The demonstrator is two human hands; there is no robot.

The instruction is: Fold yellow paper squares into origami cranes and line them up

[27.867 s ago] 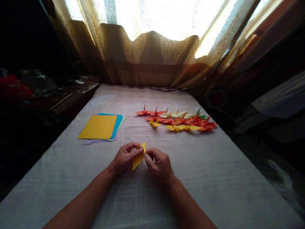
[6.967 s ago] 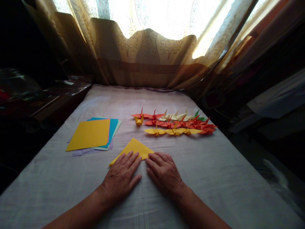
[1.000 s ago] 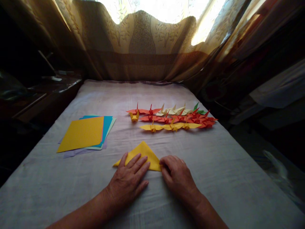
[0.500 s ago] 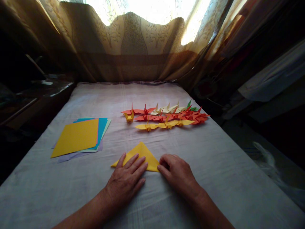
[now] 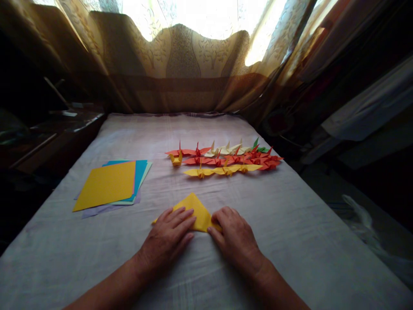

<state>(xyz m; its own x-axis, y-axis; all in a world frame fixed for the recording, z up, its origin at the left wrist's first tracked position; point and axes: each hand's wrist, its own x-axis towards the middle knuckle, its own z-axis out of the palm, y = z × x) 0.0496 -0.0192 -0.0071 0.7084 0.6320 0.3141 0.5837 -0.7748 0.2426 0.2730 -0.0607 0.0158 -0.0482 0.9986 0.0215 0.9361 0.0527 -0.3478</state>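
Observation:
A yellow sheet of origami paper point(image 5: 197, 209), folded to a triangle, lies on the cloth with its peak pointing away from me. My left hand point(image 5: 171, 230) rests flat over its left half, fingers stretched out and holding nothing. At the right corner my right hand point(image 5: 234, 232) has its thumb and fingers closed on the paper. A bit of yellow shows between them. Part of the triangle's left side and front edge is hidden under the left hand.
A stack of coloured paper squares point(image 5: 108, 185), yellow on top, lies at the left. Behind the folded sheet stand rows of folded cranes: yellow point(image 5: 227, 170), red point(image 5: 217, 161), cream point(image 5: 227, 149) and green point(image 5: 258, 147). A small yellow folded piece point(image 5: 176, 159) sits at their left. A whitish cloth point(image 5: 290, 241) covers the surface.
My right hand has shifted slightly left with the paper's right corner, and the fold there looks altered. The left hand stays flat on the sheet. The view has tilted a little.

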